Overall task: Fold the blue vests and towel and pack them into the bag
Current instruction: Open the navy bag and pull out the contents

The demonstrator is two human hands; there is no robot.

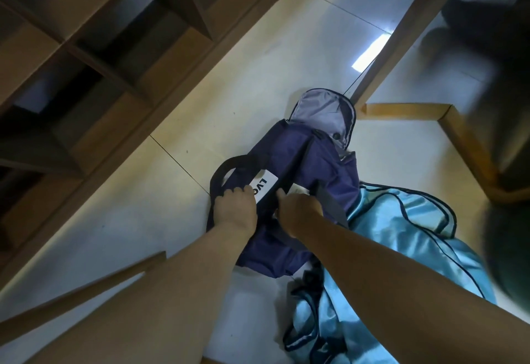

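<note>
Head view: navy bag [289, 160], grey-lined flap [321, 111] open.

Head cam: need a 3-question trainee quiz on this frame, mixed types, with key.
1. True or false: the left hand and right hand both grip the navy bag.
2. Where do the light blue vests lie? A) inside the bag B) on the floor, at the bag's right C) on a shelf
3. Fill in: the bag's grey-lined end flap is ____.
Key: 1 true; 2 B; 3 open.
</note>
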